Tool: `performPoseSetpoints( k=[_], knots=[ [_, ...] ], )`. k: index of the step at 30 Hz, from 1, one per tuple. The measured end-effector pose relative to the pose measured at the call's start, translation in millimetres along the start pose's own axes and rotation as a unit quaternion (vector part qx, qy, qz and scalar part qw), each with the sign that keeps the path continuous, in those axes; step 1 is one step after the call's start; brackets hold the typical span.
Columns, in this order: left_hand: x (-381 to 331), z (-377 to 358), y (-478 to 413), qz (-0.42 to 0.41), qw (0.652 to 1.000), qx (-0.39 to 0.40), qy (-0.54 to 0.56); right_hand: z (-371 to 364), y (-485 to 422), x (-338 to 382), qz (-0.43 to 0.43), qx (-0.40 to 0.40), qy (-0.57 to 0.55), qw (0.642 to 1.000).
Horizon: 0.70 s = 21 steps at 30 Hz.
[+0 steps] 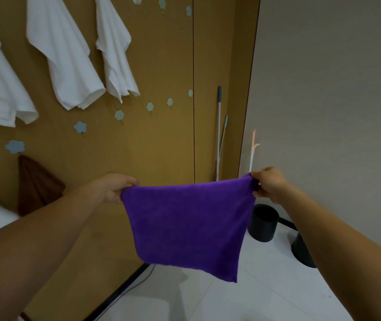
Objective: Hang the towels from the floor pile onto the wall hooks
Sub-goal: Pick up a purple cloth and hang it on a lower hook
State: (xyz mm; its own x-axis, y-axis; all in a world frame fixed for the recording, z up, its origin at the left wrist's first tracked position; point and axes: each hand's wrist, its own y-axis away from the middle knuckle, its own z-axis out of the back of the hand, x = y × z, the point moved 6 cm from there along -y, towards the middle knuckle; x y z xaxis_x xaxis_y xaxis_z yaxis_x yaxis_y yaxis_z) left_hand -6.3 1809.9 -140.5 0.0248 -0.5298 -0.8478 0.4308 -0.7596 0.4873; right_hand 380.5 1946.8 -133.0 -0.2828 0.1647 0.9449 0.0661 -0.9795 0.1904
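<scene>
Stretching the purple towel [186, 225] by its top corners, left hand [115, 187] and right hand [269, 184] pinch shut, below the free hooks [119, 115]; a loose pinch could drop it.

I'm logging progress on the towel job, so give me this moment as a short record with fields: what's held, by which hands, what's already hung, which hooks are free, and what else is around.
held item: purple towel, spread out flat
left hand: pinching the top left corner
right hand: pinching the top right corner
already hung: three white towels on the upper row, brown towel on the lower row
free hooks: several flower-shaped hooks in the lower row
wall: tan panel
nearby: mop handles in the corner, black bin on the floor
</scene>
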Motion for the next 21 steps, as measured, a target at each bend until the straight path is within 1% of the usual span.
performPoseSetpoints(
  k=[3,5,6,8,9,11,12,13,14,16,17,18,19,20,21],
  knots=[
    [-13,-2,4,-0.051,0.996,-0.008,0.075,0,-4,0,0.016,0.005,0.074,0.997],
    [-21,-4,11,-0.076,0.995,0.009,0.070,0,-9,0,0.018,0.016,0.113,0.993],
    [-22,-7,16,-0.076,0.996,0.037,0.040,0,-11,0,0.016,0.022,0.124,0.992],
    [-17,-13,24,-0.060,0.992,0.093,-0.060,-2,-15,0,0.012,0.031,0.125,0.992],
    [-12,-14,26,-0.054,0.987,0.100,-0.111,-4,-16,-1,0.013,0.032,0.120,0.992],
    [-6,-12,24,-0.065,0.974,0.060,-0.210,-9,-18,-4,0.024,0.028,0.095,0.995],
    [-5,-12,22,-0.082,0.959,0.031,-0.271,-11,-19,-6,0.029,0.029,0.063,0.997],
    [-6,-14,21,-0.097,0.936,0.008,-0.340,-14,-20,-8,0.030,0.040,0.022,0.998],
    [-6,-15,20,-0.104,0.905,-0.011,-0.413,-17,-21,-10,0.028,0.063,-0.016,0.997],
    [-7,-17,21,-0.105,0.824,-0.063,-0.554,-24,-18,-12,0.014,0.148,-0.044,0.988],
    [-7,-17,21,-0.103,0.790,-0.084,-0.599,-26,-15,-13,0.002,0.193,-0.039,0.980],
    [-4,-16,19,-0.096,0.767,-0.096,-0.627,-28,-13,-14,-0.010,0.230,-0.032,0.973],
    [0,-14,15,-0.084,0.760,-0.099,-0.637,-27,-13,-15,-0.020,0.251,-0.025,0.968],
    [5,-11,12,-0.073,0.773,-0.096,-0.622,-26,-13,-17,-0.022,0.259,-0.016,0.966],
    [9,-8,9,-0.069,0.796,-0.094,-0.594,-25,-14,-17,-0.020,0.255,-0.003,0.967]
  ],
)
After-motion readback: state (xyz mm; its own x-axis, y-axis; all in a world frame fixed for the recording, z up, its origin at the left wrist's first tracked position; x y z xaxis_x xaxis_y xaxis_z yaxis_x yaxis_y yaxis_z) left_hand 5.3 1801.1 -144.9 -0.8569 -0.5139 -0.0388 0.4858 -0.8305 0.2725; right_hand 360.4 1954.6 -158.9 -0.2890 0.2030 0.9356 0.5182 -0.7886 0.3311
